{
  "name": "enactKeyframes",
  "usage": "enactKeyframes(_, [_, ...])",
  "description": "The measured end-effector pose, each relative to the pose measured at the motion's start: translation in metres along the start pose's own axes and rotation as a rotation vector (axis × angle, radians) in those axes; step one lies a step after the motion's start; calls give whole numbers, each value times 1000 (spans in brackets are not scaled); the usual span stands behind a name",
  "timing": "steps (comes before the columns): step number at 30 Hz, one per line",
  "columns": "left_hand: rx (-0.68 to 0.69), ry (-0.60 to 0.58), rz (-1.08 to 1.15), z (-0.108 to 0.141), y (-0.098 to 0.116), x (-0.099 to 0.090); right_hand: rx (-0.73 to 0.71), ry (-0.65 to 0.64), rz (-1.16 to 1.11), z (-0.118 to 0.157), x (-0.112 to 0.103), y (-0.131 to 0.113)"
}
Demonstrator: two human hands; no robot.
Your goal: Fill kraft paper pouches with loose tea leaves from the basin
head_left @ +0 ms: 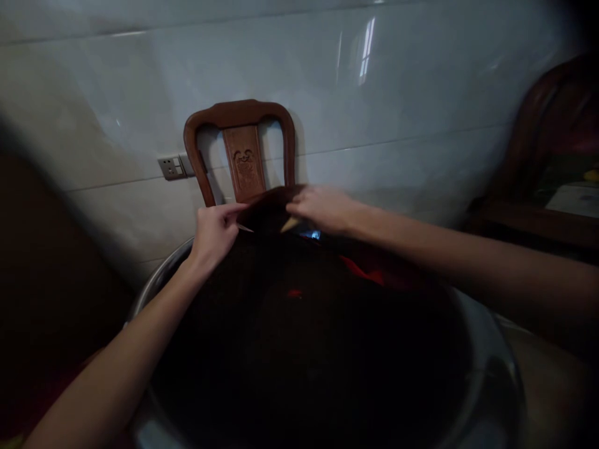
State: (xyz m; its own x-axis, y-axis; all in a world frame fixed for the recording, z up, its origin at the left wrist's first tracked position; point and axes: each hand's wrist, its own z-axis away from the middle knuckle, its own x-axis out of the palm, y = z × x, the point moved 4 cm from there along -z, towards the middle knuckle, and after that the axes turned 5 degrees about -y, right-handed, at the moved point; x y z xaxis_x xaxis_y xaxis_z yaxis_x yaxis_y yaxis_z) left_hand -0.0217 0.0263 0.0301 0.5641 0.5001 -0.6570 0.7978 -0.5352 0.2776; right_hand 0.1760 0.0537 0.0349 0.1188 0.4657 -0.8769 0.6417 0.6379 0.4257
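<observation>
Head view: my left hand (215, 232) and right hand (321, 207) pinch dark fabric (281, 268); uneven pulling could bunch it up.

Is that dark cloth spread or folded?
Mostly spread: the dark cloth reaches broadly from the left hand and right hand toward the camera. Too dark to tell about smaller folds.

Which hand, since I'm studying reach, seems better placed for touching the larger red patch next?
Probably the right hand: in view, it appears nearer the larger red patch; the left hand is farther leftward.
</observation>
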Motion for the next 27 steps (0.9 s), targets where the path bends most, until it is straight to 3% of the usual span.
enactKeyframes(3, [-4, 26, 7, -1, -1, -2, 73, 121, -9, -7, -6, 25])
enactKeyframes(11, [149, -201, 54, 3, 20, 15, 99, -61, -27, 16, 9, 29])
enactKeyframes(15, [110, -225, 64, 4, 26, 17, 44, -63, -177, 26, 9, 26])
enactKeyframes(20, [-37, -244, 149, 4, 23, 20, -34, -71, -350, 42, -4, 4])
enactKeyframes(24, [-49, -249, 177, 3, 22, 22, -101, -57, -398, 63, -25, -31])
enactKeyframes(27, [-11, -251, 161, 4, 24, 22, -103, -208, -489, 71, -20, -55])
